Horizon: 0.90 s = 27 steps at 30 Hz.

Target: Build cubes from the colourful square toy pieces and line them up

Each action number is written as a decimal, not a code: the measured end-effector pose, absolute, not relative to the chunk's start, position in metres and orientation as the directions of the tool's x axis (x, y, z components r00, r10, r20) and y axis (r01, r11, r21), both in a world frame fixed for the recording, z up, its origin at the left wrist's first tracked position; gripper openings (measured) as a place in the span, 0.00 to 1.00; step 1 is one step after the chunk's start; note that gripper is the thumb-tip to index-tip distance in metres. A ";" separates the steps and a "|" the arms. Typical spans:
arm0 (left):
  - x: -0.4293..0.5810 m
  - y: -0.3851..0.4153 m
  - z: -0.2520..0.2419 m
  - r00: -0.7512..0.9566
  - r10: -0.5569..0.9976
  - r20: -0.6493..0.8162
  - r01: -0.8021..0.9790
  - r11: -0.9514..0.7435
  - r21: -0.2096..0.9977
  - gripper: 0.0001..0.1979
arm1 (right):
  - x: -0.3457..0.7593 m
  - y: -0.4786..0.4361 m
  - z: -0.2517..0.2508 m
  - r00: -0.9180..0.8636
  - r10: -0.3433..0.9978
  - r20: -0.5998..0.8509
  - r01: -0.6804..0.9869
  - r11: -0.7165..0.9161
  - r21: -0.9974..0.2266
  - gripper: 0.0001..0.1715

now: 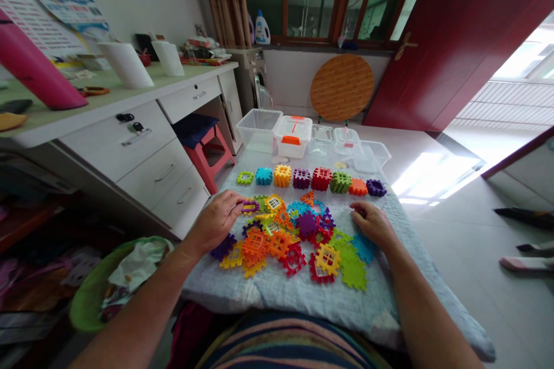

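My left hand (219,220) is closed in a pinch on a purple toothed building panel (250,207) at the left edge of a loose pile. In that pile lie an orange panel (255,247), a yellow window panel (328,259), a red panel (294,259), a solid purple square (307,225) and a large green plate (352,262), among several others. My right hand (373,223) rests at the pile's right side with thumb and forefinger a little apart, nothing visible in it. Close by it lies a blue panel (363,248), partly under the green plate.
Behind the pile stands a row of assembled blocks, among them a red cube (321,179) and a yellow cube (283,176). Clear plastic boxes, one with an orange-latched lid (293,135), line the far edge of the cloth-covered table (268,294). A red stool (212,155) is left.
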<state>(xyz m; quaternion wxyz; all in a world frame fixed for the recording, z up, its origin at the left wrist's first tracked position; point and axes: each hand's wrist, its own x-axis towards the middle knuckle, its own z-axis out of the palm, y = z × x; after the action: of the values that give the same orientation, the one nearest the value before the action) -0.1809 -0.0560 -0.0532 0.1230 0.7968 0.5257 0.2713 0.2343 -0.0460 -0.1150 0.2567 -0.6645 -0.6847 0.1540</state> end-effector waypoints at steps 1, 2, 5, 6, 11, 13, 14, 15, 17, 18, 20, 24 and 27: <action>-0.174 -0.056 -0.051 0.298 0.903 0.309 0.754 -0.421 0.504 0.15 | 0.234 -0.046 -0.115 0.019 0.989 0.149 0.831 0.067 -0.552 0.21; -0.167 -0.057 -0.049 0.312 0.903 0.296 0.729 -0.427 0.535 0.15 | 0.234 -0.046 -0.115 0.022 0.988 0.151 0.830 0.066 -0.554 0.21; -0.141 -0.062 -0.045 0.396 0.892 0.217 0.641 -0.437 0.631 0.13 | 0.235 -0.046 -0.117 0.023 0.988 0.151 0.820 0.068 -0.568 0.21; -0.132 -0.063 -0.045 0.424 0.884 0.195 0.616 -0.439 0.654 0.13 | 0.235 -0.047 -0.117 0.021 0.988 0.151 0.818 0.070 -0.571 0.20; -0.106 -0.059 -0.051 0.474 0.854 0.212 0.586 -0.486 0.648 0.11 | 0.235 -0.048 -0.117 0.011 0.986 0.166 0.821 0.086 -0.565 0.20; -0.107 -0.053 -0.056 0.441 0.856 0.270 0.615 -0.507 0.604 0.12 | 0.235 -0.048 -0.118 0.016 0.985 0.170 0.816 0.085 -0.571 0.19; -0.111 -0.049 -0.059 0.418 0.859 0.295 0.630 -0.508 0.587 0.12 | 0.234 -0.048 -0.118 0.021 0.985 0.170 0.811 0.082 -0.580 0.19; -0.116 -0.044 -0.062 0.393 0.864 0.313 0.644 -0.502 0.577 0.13 | 0.234 -0.048 -0.117 0.030 0.985 0.173 0.803 0.079 -0.591 0.19; -0.130 -0.035 -0.069 0.348 0.879 0.326 0.668 -0.477 0.572 0.13 | 0.232 -0.048 -0.114 0.058 0.979 0.197 0.783 0.078 -0.617 0.18; -0.138 -0.030 -0.072 0.328 0.887 0.325 0.678 -0.461 0.573 0.13 | 0.229 -0.049 -0.110 0.069 0.972 0.223 0.774 0.089 -0.627 0.17; -0.154 -0.020 -0.081 0.293 0.903 0.313 0.693 -0.427 0.581 0.13 | 0.220 -0.052 -0.097 0.046 0.957 0.285 0.762 0.151 -0.630 0.15; -0.177 -0.005 -0.100 0.223 0.948 0.228 0.657 -0.319 0.683 0.15 | 0.186 -0.065 -0.061 -0.296 0.908 0.295 0.738 0.414 -0.533 0.12; -0.185 -0.001 -0.113 0.209 0.966 0.155 0.607 -0.252 0.753 0.16 | 0.157 -0.072 -0.045 -0.509 0.835 0.208 0.727 0.547 -0.415 0.28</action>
<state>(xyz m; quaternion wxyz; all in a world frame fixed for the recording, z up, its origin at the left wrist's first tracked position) -0.1845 -0.0009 -0.1127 0.2817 0.7246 0.5427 0.3180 0.1566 -0.0721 -0.0446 0.1948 -0.4554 -0.8576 0.1383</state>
